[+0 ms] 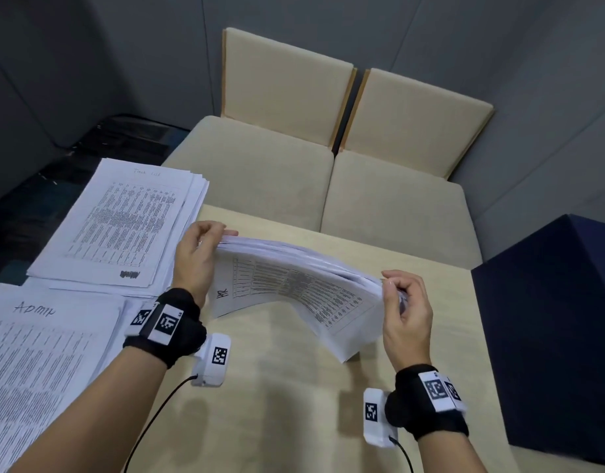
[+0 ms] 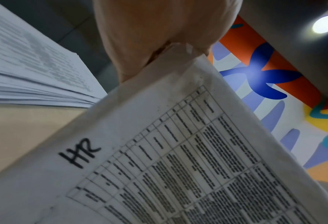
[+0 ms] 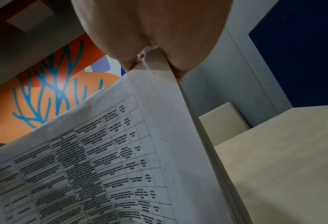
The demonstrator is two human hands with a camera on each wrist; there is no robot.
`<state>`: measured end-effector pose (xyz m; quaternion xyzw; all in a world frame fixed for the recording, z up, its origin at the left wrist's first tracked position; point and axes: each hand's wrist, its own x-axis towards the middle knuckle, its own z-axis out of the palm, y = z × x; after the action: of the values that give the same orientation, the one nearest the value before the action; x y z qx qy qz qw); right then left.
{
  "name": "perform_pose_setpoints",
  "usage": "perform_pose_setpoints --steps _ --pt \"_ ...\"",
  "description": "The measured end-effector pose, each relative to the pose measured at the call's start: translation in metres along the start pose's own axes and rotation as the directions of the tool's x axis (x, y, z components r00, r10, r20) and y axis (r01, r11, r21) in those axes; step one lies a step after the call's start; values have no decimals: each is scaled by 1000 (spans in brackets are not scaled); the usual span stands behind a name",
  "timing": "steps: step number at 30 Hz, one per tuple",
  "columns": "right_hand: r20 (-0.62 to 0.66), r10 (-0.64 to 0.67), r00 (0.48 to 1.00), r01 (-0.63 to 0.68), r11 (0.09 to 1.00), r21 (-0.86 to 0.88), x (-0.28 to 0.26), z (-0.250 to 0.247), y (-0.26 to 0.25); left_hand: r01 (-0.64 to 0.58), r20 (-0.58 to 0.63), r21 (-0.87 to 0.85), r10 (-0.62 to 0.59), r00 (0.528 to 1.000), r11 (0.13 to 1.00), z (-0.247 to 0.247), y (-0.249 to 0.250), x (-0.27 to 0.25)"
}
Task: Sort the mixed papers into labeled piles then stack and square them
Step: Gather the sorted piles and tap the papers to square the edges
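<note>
A thick stack of printed sheets marked "HR" [image 1: 294, 285] stands on its long edge above the light wooden table [image 1: 294, 404], bowed in the middle. My left hand [image 1: 200, 249] grips its left short edge, and my right hand [image 1: 401, 298] grips its right short edge. The left wrist view shows the "HR" stack [image 2: 178, 159] with its handwritten label and table grid. From the right wrist, the same stack [image 3: 101, 159] shows its front sheet and right edge. Two other piles lie on the left: one headed "Task list" [image 1: 123, 227], one headed "Admin" [image 1: 45, 353].
Two beige cushioned seats [image 1: 294, 172] stand past the table's far edge. A dark blue box [image 1: 550, 336] sits at the table's right. Bare tabletop shows below and in front of the held stack. Wrist-camera cables hang under both forearms.
</note>
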<state>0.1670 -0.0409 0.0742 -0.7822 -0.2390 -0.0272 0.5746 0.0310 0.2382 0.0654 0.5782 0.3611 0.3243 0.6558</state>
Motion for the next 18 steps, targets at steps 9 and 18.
perform_pose_setpoints --steps 9,18 --pt "87 454 887 -463 872 160 -31 14 40 144 130 65 -152 980 987 3 -23 -19" --pt "143 325 935 -349 915 203 0 -6 47 26 164 -46 -18 986 999 -13 -23 5"
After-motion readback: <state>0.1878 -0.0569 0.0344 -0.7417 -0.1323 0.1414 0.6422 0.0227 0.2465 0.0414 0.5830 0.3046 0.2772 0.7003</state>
